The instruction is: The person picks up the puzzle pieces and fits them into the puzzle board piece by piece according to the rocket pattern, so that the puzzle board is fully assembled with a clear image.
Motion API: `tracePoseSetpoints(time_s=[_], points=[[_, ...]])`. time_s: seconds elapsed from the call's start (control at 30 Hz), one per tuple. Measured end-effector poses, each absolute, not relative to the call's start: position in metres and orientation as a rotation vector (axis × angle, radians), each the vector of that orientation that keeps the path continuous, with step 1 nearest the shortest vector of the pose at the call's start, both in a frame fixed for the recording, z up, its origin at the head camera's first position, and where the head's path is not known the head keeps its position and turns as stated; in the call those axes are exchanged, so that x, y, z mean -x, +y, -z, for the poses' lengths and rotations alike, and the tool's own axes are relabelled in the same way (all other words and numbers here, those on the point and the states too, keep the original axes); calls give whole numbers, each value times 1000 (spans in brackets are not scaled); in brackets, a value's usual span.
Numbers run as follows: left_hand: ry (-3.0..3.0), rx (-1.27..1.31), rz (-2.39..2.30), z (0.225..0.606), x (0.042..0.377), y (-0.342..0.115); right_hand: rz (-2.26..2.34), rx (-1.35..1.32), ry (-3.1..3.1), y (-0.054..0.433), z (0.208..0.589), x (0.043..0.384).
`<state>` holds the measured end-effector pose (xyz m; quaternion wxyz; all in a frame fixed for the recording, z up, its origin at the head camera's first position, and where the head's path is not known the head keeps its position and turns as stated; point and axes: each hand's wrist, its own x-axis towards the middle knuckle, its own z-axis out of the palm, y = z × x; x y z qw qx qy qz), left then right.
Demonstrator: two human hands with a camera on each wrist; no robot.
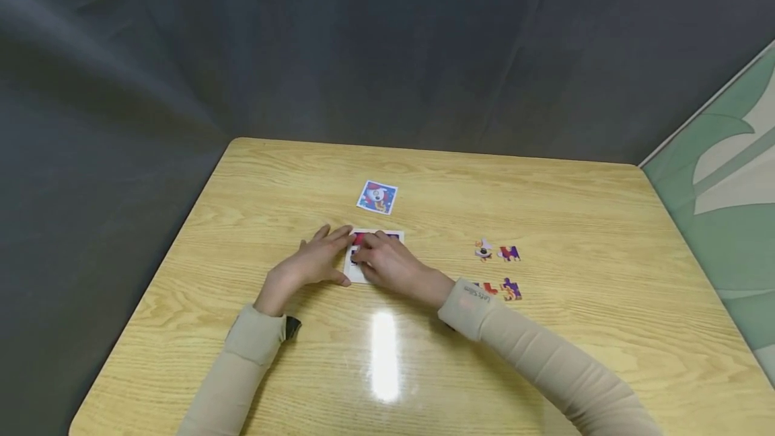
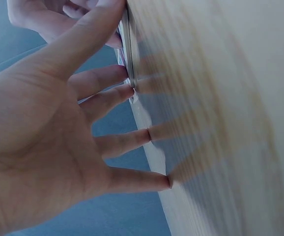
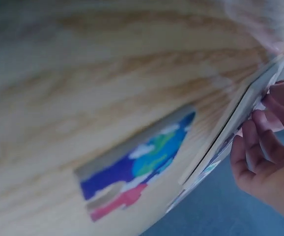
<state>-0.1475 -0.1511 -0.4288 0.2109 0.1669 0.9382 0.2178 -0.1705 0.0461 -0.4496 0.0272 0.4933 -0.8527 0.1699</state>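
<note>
A puzzle board with a white frame (image 1: 357, 277) lies in front of me, with pink and dark purple parts showing along its top. My left hand (image 1: 315, 260) has its fingers spread, its fingertips at the board's left edge and on the table in the left wrist view. Over the middle of the board, my right hand (image 1: 390, 262) has its fingers curled downward and pinches a small dark puzzle piece (image 1: 354, 256) at the fingertips, mostly hidden by them. In the right wrist view, a blue, green and pink puzzle piece (image 3: 137, 164) lies on the table.
A small square picture card (image 1: 377, 197) lies beyond the board. To the right are loose puzzle pieces: a white one (image 1: 483, 250), a red and purple one (image 1: 509, 253), a red one (image 1: 490, 288) and a purple and orange one (image 1: 511, 289). A dark curtain (image 1: 387, 52) hangs behind the table.
</note>
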Motion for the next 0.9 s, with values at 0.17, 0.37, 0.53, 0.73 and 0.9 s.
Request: tracePoseSetpoints(time_s=[0.17,0.37,0.53,0.73,0.9], points=[[2611,-466,-618,431,147,-152,-508,-1499,-2645,47,452,171],[2619,-478,-611,431,147,-153,-528,-1442,-2620,53,452,172],[2620,-470,-582,431,148,-154,-573,-1387,-2630,60,450,173],[2624,-466,-588,430,148,-156,-595,-1356,-2662,74,447,174],[2614,-458,-592,432,147,-157,-632,-1296,-2679,92,447,178]])
